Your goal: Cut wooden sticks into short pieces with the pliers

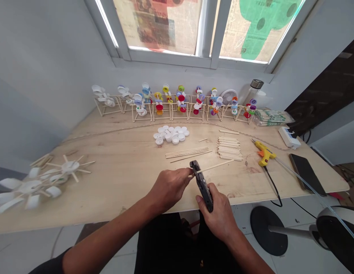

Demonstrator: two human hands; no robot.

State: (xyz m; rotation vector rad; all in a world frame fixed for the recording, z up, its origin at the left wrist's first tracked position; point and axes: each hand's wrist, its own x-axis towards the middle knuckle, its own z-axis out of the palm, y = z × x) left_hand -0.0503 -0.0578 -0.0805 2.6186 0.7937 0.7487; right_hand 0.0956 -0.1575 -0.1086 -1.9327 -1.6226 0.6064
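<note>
My left hand (171, 187) pinches one end of a thin wooden stick (218, 165) above the table's front edge. The stick runs rightward across the head of a dark, plier-like hand tool (202, 184). Closed round that tool's handle is my right hand (218, 213). Whether the jaws bite into the stick cannot be made out. Just beyond my hands lies a row of long sticks (187, 153), with a stack of shorter cut sticks (229, 147) to its right. A cluster of white bottle caps (170, 134) sits farther back.
Stick-framed wheels with coloured caps (181, 99) line the wall. White-cap wheels (70, 166) lie at left. On the right are a yellow glue gun (265, 153) with its cord, a phone (306, 174), a power strip (289, 137), bagged sticks (272, 117) and a bottle (252, 92).
</note>
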